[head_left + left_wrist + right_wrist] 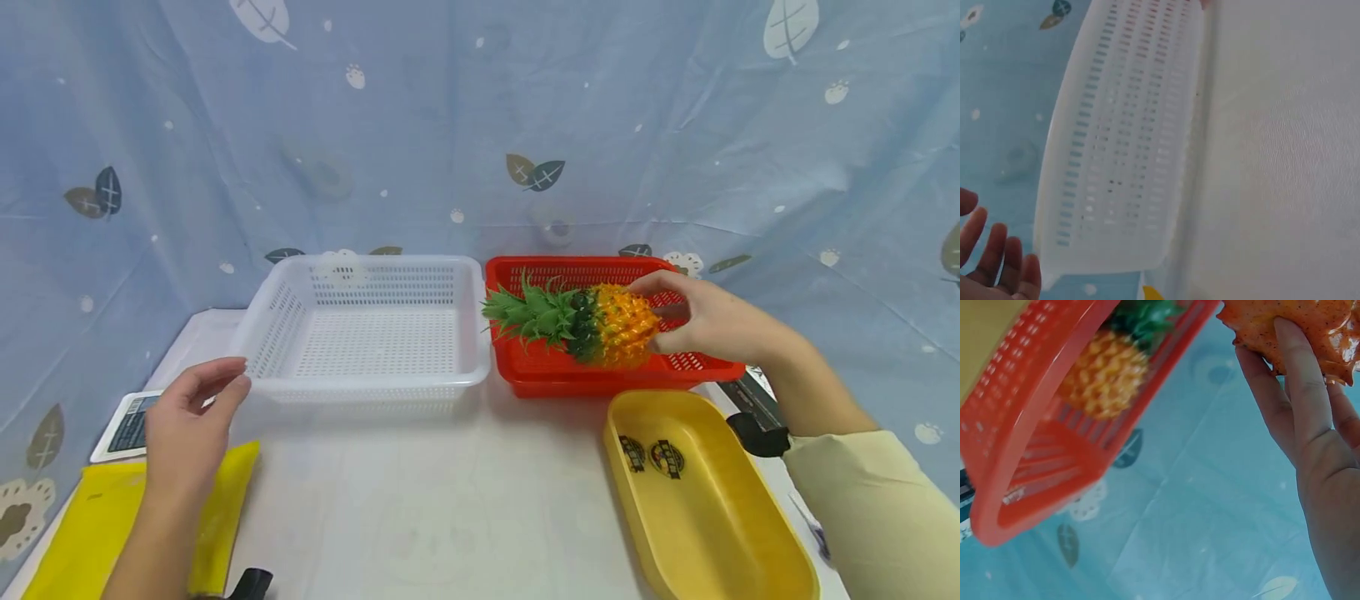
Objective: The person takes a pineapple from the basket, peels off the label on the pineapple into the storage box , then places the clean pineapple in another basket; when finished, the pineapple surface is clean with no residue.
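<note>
My right hand (678, 317) grips a pineapple (630, 321) by its orange base, above the red basket (592, 382), with the green leaves pointing left. In the right wrist view, the fingers (1304, 381) press on the spiky orange skin. Another pineapple (1107, 375), yellow with green leaves, lies inside the red basket in that view; in the head view the held one overlaps that spot. My left hand (198, 408) is at the front left corner of the white basket (367, 383), fingers loosely bent and holding nothing.
A yellow tray (720, 533) stands at the front right, below the red basket. At the left lie a yellow packet (90, 525) and a white device with a dark panel (127, 425). A patterned blue curtain (420, 125) hangs behind the white table (435, 500).
</note>
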Available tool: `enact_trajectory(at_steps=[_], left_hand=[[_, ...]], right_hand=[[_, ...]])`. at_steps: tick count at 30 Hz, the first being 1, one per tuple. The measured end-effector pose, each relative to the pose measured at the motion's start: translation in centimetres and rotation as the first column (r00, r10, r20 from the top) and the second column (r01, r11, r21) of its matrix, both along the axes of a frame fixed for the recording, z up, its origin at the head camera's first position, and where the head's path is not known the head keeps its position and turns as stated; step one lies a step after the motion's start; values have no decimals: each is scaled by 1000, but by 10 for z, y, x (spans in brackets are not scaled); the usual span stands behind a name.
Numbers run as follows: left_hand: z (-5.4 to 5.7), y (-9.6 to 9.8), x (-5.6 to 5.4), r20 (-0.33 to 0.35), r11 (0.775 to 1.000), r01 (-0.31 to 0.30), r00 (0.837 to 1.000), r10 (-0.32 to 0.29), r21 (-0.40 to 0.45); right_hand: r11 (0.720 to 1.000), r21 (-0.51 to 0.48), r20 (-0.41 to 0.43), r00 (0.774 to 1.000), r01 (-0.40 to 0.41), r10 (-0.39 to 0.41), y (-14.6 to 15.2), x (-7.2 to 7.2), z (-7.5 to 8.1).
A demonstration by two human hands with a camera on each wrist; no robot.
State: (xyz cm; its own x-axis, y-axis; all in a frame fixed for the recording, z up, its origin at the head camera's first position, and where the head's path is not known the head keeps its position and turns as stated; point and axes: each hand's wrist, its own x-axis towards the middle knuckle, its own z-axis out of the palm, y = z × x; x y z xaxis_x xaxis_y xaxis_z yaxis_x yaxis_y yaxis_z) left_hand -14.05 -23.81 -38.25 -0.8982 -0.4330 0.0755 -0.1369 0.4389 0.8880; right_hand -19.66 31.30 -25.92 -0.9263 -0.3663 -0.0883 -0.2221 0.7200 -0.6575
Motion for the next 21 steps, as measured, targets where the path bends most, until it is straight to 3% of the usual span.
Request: enact_trajectory(at_steps=[5,12,17,21], left_hand=[[-4,-8,-1,77,994,-77,994,72,74],[-8,-17,-9,128,979,-133,985,114,155],[-16,-23,-17,167,983,-64,985,35,174],[-19,-23,-22,178,969,-19,984,-27,248]], right_hand=[[999,21,9,999,38,-38,14,-8,-5],[988,143,-36,998,63,-58,26,-20,-18],[989,134,-19,998,55,-53,29,-29,-28],[988,140,-2,998,69,-69,32,-33,-32]])
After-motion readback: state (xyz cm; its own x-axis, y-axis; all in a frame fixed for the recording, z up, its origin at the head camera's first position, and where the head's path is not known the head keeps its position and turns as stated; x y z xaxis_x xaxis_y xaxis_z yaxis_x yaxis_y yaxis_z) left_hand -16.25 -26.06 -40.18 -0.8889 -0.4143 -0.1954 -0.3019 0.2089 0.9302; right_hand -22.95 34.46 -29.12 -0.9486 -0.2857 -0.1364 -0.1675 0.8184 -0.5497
